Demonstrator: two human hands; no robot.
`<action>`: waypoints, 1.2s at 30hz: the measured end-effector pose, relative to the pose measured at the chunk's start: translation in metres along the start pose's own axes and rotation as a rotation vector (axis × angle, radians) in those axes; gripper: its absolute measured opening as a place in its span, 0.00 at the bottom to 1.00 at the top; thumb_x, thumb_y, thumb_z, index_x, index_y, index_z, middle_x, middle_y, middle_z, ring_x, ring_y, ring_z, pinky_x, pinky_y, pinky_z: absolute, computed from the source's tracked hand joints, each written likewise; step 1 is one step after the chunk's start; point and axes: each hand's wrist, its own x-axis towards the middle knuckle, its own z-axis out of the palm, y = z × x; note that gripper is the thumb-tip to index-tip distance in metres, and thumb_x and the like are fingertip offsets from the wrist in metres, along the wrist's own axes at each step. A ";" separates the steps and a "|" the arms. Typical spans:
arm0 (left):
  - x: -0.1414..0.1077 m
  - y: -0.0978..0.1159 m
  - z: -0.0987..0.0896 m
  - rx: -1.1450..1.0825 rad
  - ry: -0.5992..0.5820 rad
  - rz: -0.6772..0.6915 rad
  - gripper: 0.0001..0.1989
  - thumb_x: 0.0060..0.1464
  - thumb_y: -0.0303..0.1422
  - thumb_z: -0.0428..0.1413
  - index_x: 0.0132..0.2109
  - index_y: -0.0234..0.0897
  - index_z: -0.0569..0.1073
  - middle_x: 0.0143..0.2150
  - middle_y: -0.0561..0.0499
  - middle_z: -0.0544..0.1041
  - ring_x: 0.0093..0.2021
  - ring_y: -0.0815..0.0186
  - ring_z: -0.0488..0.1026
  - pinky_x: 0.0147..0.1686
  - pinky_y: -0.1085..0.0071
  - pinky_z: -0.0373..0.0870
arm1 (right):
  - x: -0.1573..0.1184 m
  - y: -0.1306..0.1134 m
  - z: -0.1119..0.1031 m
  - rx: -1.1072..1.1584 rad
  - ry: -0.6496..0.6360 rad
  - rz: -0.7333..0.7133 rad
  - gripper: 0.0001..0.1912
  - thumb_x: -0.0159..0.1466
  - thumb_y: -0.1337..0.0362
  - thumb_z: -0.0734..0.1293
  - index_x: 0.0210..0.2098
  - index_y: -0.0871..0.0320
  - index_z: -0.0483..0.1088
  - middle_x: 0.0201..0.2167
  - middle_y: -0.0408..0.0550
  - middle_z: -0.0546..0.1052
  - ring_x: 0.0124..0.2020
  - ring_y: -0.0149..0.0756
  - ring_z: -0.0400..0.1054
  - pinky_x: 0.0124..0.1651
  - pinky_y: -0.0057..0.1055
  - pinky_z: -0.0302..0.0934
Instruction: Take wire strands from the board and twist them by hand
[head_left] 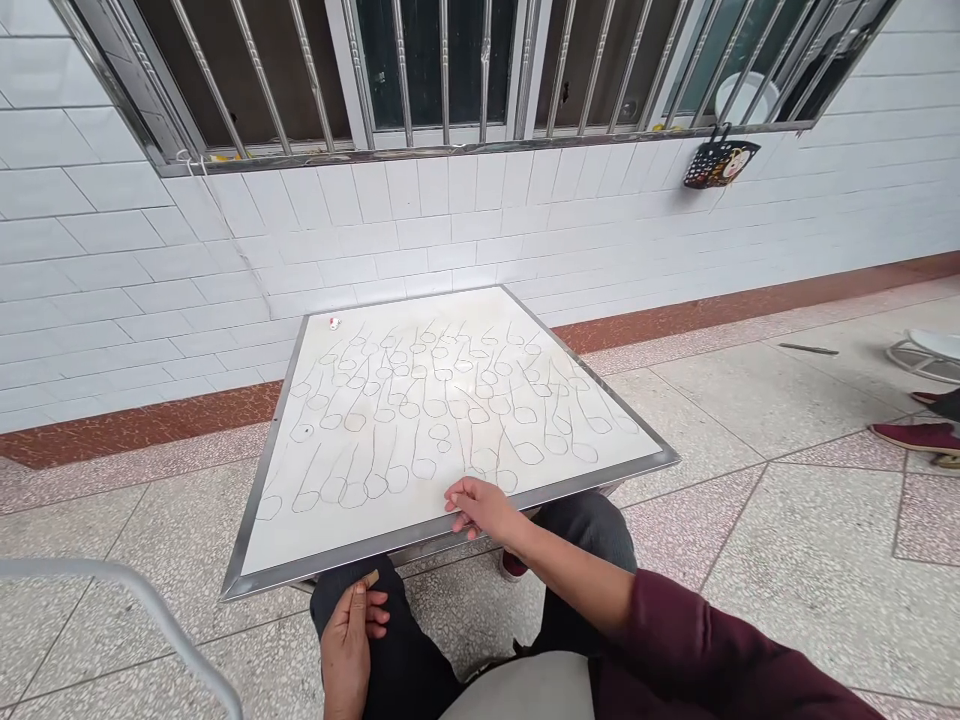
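A square white table [390, 540] with a metal edge stands before me, its top covered with thin drawn loops and lines. Over my left thigh, my left hand [351, 640] pinches a small tan piece [371, 578] between thumb and forefinger. My right hand [480, 508] is at the table's near edge, palm turned partly up, with thumb and forefinger pressed together; whatever lies between them is too small to name. A small red and white object [334, 323] lies at the table's far left corner.
Behind the table is a white tiled wall [420, 235] with a barred window. A dotted bag [720, 163] hangs from the sill. A curved grey rail [142, 600] is at lower left. At far right are a person's shoe [911, 437] and a stool [930, 350].
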 end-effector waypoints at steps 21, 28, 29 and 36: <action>-0.010 0.000 0.001 0.134 0.066 0.097 0.37 0.45 0.64 0.55 0.42 0.32 0.79 0.29 0.46 0.79 0.24 0.61 0.74 0.22 0.67 0.73 | -0.025 0.042 0.011 -0.616 -0.055 -0.399 0.12 0.66 0.70 0.59 0.38 0.54 0.74 0.33 0.42 0.77 0.23 0.30 0.70 0.33 0.27 0.64; -0.011 -0.004 -0.001 0.136 0.062 0.099 0.36 0.46 0.63 0.55 0.41 0.33 0.80 0.29 0.46 0.79 0.24 0.61 0.74 0.22 0.67 0.73 | -0.003 0.013 0.011 -0.818 0.060 -0.548 0.12 0.69 0.66 0.59 0.46 0.54 0.73 0.44 0.48 0.75 0.44 0.39 0.71 0.49 0.32 0.63; -0.011 -0.004 -0.001 0.137 0.064 0.100 0.35 0.46 0.63 0.55 0.41 0.33 0.80 0.29 0.46 0.79 0.24 0.61 0.74 0.22 0.67 0.73 | 0.003 0.009 0.012 -0.844 0.072 -0.555 0.12 0.70 0.66 0.59 0.47 0.54 0.73 0.45 0.49 0.75 0.45 0.39 0.71 0.49 0.32 0.62; -0.012 -0.007 -0.002 0.158 0.086 0.115 0.34 0.47 0.63 0.54 0.40 0.34 0.80 0.29 0.46 0.79 0.24 0.61 0.74 0.22 0.67 0.73 | 0.035 -0.002 0.026 -0.984 0.109 -0.542 0.12 0.69 0.66 0.61 0.49 0.55 0.73 0.49 0.51 0.73 0.41 0.40 0.71 0.42 0.32 0.63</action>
